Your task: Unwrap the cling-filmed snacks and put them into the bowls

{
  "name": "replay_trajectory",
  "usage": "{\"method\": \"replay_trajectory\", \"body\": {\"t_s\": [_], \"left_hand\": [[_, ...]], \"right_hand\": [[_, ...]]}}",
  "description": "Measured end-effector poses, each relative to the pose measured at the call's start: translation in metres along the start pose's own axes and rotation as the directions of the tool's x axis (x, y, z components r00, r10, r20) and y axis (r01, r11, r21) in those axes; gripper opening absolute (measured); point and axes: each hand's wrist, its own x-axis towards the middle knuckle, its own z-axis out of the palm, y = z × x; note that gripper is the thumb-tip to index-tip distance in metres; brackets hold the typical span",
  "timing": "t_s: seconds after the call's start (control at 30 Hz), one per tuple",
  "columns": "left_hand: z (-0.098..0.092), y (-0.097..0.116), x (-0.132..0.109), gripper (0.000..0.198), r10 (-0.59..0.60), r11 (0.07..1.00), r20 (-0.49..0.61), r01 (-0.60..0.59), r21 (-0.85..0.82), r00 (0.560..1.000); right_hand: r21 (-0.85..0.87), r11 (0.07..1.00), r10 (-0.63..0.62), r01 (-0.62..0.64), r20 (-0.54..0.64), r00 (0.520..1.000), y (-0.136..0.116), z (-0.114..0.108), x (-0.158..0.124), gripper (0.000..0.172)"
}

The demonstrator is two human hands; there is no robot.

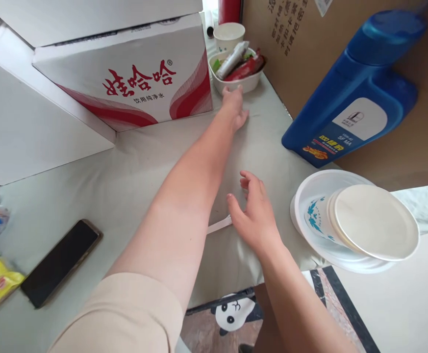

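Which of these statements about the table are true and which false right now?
1. The left hand is stretched out to the white round bowl of wrappers. True.
2. The right hand holds the black flat smartphone. False: the phone lies untouched on the pale table, on the far side of the left arm; the right hand is open beside a thin white strip.
3. The blue plastic bottle stands upright. False: it leans, tilted, against the brown cardboard box.
4. A white paper cup stands behind the bowl. True.
5. The round white disposable plates lie to the right of the right hand. True.
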Motion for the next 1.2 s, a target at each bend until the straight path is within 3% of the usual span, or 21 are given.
{"method": "replay_trajectory", "body": {"t_s": [0.1,0.17,0.27,0.37,0.5,0.6,0.7,0.77,0.87,0.97,1.1,1.2], "left_hand": [[-0.016,-0.008,-0.016,0.031,-0.027,1.0,0.07,0.027,-0.001,0.997],[-0.036,-0.008,-0.044,0.017,-0.025,1.0,0.104,0.026,-0.011,0.994],[-0.079,0.001,-0.11,0.012,-0.038,0.999,0.153,0.032,0.04,0.987],[-0.137,0.019,-0.188,0.018,-0.021,0.991,0.127,0.003,0.136,0.992],[-0.226,0.044,-0.28,0.028,0.063,0.981,-0.098,-0.044,0.188,0.993],[-0.289,0.062,-0.331,0.024,0.172,0.984,-0.345,-0.147,0.098,0.923],[-0.343,0.078,-0.365,0.005,0.242,0.949,-0.54,-0.314,-0.043,0.806],[-0.374,0.087,-0.38,0.012,0.254,0.902,-0.628,-0.414,-0.12,0.735],[-0.411,0.097,-0.398,0.018,0.206,0.856,-0.7,-0.473,-0.21,0.684],[-0.436,0.105,-0.41,0.022,0.145,0.815,-0.715,-0.492,-0.305,0.684],[-0.458,0.111,-0.417,0.024,0.122,0.746,-0.689,-0.524,-0.411,0.715],[-0.47,0.113,-0.417,0.027,0.12,0.709,-0.659,-0.528,-0.467,0.743]], "right_hand": [[0.011,1.0,-0.015,0.016,-0.022,1.0,-0.001,-0.001,0.001,0.053],[0.017,1.0,-0.023,0.023,-0.03,0.999,-0.002,0.0,0.001,0.053],[0.04,0.998,-0.037,0.038,-0.021,0.999,-0.004,0.004,-0.001,0.053],[0.077,0.996,-0.057,0.054,0.042,0.997,-0.012,0.018,-0.007,0.047],[0.074,0.993,-0.099,0.087,0.177,0.979,-0.038,0.056,-0.026,0.039],[0.04,0.986,-0.167,0.162,0.283,0.945,-0.064,0.092,-0.053,0.037],[0.014,0.959,-0.261,0.283,0.433,0.863,-0.079,0.125,-0.086,0.037],[0.011,0.939,-0.297,0.343,0.528,0.796,-0.083,0.144,-0.106,0.037],[0.0,0.918,-0.315,0.396,0.605,0.731,-0.09,0.174,-0.121,0.034],[0.022,0.847,-0.419,0.531,0.642,0.642,-0.114,0.216,-0.123,0.033],[0.16,0.672,-0.619,0.723,0.658,0.429,-0.169,0.288,-0.121,0.031],[0.229,0.579,-0.689,0.782,0.65,0.32,-0.208,0.343,-0.117,0.035]]}}
